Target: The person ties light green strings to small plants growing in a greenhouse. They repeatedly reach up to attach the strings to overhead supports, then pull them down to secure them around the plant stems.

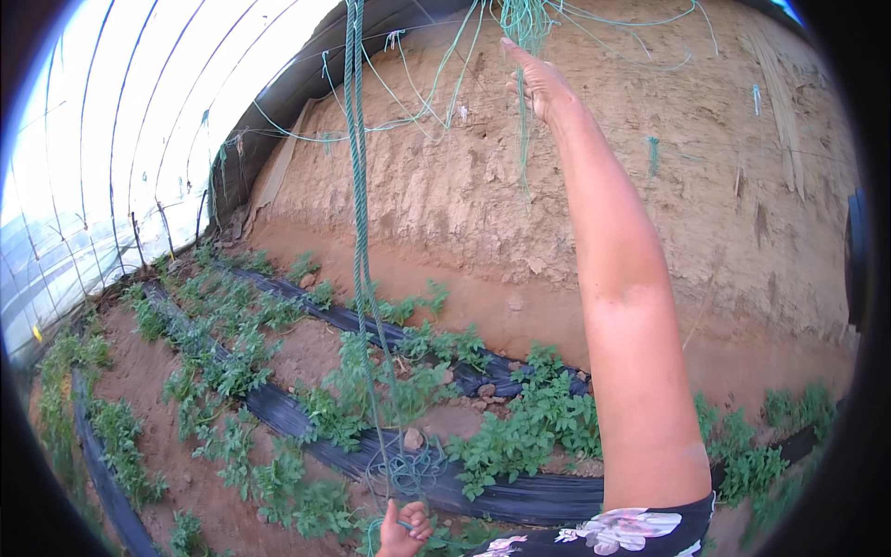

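My right hand (544, 87) is raised high on an outstretched arm, beside a tangled bundle of thin green twine (525, 24). Loose strands from the bundle hang past its fingers; whether they grip any is not clear. Low in the view, my left hand (404, 530) is closed on a strand of green twine (372, 535). Just above that hand, a loose coil of blue-green twine (411, 468) lies over black plastic mulch. A thick, doubled green rope (358, 160) hangs from the top edge down towards the coil, left of my right arm.
Ahead rises a rough earthen wall (459, 188). Leafy green plants (532, 425) grow along strips of black plastic mulch (278, 411), with bare soil (132, 411) between. Translucent plastic sheeting (90, 139) on curved ribs forms the left side. More thin twine (438, 90) loops across the wall.
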{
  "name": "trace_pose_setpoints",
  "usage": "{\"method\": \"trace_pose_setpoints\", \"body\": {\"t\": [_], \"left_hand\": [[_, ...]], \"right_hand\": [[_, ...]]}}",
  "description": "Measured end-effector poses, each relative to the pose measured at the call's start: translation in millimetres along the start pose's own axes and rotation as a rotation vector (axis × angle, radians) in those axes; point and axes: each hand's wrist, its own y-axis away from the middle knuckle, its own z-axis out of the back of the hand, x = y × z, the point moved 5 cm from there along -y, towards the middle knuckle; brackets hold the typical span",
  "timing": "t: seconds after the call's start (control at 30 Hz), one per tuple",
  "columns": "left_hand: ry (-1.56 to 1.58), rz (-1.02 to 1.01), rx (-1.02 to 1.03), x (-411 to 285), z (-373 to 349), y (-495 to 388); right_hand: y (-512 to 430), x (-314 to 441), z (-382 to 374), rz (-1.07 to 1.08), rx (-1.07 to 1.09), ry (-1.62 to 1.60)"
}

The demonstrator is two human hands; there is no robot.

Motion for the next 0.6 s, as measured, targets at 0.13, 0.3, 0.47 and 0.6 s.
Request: {"method": "trace_pose_setpoints", "body": {"t": [0.13,0.3,0.47,0.6], "left_hand": [[-0.171,-0.076,-0.002,-20,-15,-5],[-0.716,-0.251,0.158,-48,-29,-16],[-0.270,0.073,0.364,-73,-80,-64],[-0.572,-0.048,0.388,-92,-162,-75]], "right_hand": [[-14,22,-21,-0.053,-0.053,-0.303],[37,3,-9,0.184,-0.163,0.039],[162,-73,13,0.169,-0.043,0.292],[307,-143,29,0.232,0.111,0.673]]}}
